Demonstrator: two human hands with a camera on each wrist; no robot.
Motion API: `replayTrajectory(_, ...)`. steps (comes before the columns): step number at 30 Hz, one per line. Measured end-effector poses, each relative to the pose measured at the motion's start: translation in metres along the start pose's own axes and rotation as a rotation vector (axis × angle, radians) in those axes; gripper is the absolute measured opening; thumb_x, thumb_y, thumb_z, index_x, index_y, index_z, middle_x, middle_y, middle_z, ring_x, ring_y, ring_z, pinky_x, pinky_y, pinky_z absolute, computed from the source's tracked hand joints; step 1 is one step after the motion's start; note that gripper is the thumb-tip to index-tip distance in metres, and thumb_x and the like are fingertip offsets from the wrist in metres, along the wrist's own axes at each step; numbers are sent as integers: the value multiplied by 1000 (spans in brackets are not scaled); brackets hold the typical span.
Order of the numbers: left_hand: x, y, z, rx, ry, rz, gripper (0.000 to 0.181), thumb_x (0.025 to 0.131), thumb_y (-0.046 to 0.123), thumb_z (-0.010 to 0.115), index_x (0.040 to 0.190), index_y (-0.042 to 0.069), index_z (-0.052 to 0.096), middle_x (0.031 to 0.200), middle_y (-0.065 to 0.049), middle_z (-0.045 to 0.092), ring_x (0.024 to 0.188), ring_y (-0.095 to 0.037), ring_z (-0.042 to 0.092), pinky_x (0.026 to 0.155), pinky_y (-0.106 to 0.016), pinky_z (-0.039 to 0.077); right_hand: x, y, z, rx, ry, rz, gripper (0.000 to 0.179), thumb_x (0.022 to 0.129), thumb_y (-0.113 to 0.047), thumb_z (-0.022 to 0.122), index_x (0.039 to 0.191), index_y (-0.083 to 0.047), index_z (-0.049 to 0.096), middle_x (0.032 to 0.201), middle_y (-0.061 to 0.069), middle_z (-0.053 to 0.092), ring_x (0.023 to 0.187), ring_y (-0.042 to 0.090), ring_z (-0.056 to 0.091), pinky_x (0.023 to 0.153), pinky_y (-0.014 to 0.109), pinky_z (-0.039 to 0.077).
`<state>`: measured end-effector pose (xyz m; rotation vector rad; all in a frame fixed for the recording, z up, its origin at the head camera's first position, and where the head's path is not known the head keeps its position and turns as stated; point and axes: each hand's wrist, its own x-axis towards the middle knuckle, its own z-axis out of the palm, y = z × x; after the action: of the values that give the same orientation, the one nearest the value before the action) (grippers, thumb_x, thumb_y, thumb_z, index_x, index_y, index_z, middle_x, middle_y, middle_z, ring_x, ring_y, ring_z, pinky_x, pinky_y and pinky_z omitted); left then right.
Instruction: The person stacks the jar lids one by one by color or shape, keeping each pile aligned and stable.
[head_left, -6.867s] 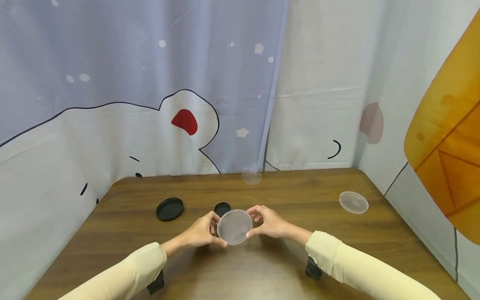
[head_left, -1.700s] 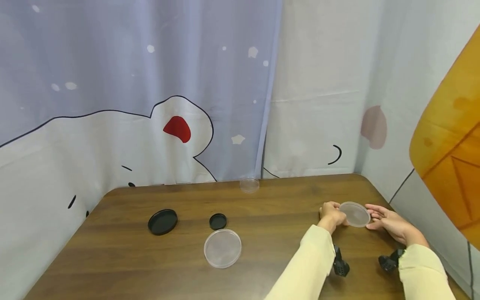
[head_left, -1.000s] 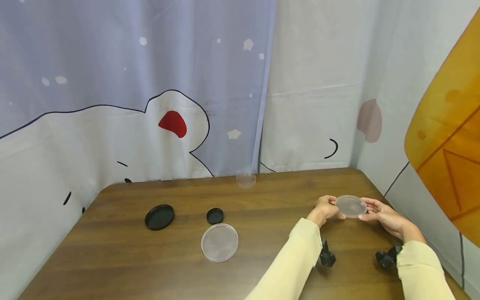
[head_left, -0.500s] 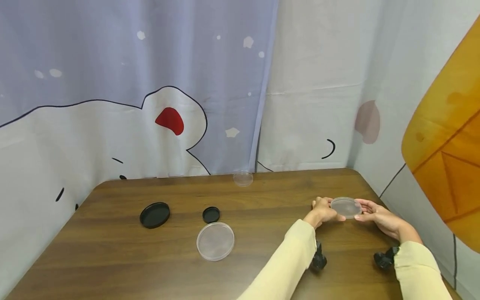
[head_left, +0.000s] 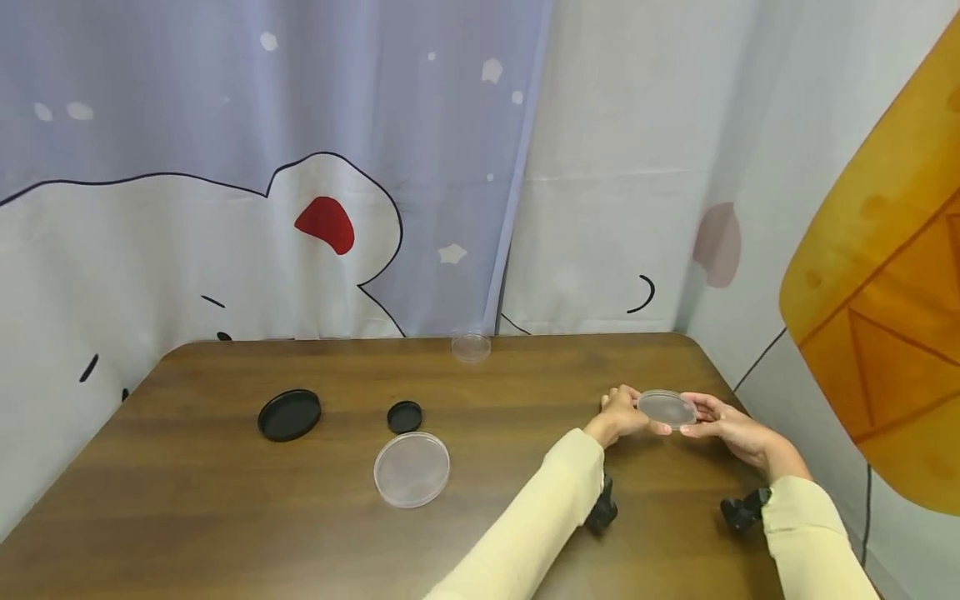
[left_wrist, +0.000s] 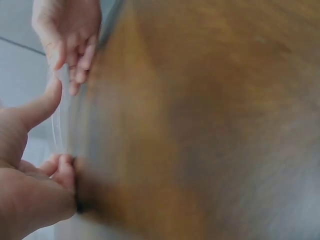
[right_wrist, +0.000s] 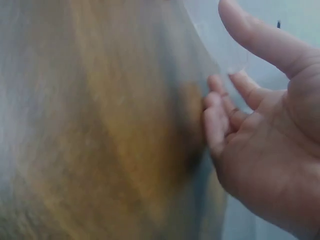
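At the right of the head view, a clear shallow round dish (head_left: 666, 408) is held between both hands. My left hand (head_left: 624, 417) pinches its left edge between thumb and fingers. My right hand (head_left: 731, 429) grips the opposite edge. Whether the dish touches the table cannot be told. In the left wrist view its clear rim (left_wrist: 56, 127) shows edge-on near the left thumb. The right wrist view shows the right hand (right_wrist: 265, 130) from the palm side, with the clear dish barely visible. A larger clear round dish (head_left: 412, 470) lies near the middle of the table.
A large black round dish (head_left: 289, 415) lies at the left, and a small black dish (head_left: 405, 417) just behind the larger clear one. A small clear dish (head_left: 471, 347) sits at the back edge of the wooden table (head_left: 225, 517). Curtains (head_left: 600, 167) stand behind and to the right.
Earliest, both hands held the larger clear dish at the middle; now it lies on the table. The hands moved right and took hold of another clear dish. Lately the view has shifted slightly.
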<state>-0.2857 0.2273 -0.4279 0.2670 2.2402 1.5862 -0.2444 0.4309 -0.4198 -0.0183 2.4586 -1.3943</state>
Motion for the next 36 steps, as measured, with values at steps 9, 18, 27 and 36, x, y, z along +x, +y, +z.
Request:
replayTrajectory(9,6,8,-18,-209,-61,52,45,72,11,85,105,10,54,101,1,59,103,-18,54,110,-44,35,-6,-37,-3,-193,129,-46,76,92,-30,66,147,6,27,137,31,46,113,18,52,97,47,43)
replayTrajectory(18,-5,21,-50,-268,-17,153,57,71,10,86,114,15,48,114,-1,51,102,-15,50,91,-34,45,-3,-70,10,-87,176,-113,79,90,-25,68,151,1,24,147,31,35,132,42,36,105,57,36)
replayTrajectory(27,-18,24,-90,-228,34,328,63,68,8,88,117,11,49,112,-2,52,94,-13,51,72,-21,40,4,-108,25,-94,186,-181,81,87,-22,72,151,-3,26,146,26,37,133,38,36,104,52,37)
replayTrajectory(36,-48,2,-142,-81,74,447,71,70,16,88,127,10,45,136,-9,47,125,-28,41,105,-44,35,15,-140,67,-64,173,-295,79,82,-14,77,147,-2,33,141,21,43,128,32,44,108,44,43)
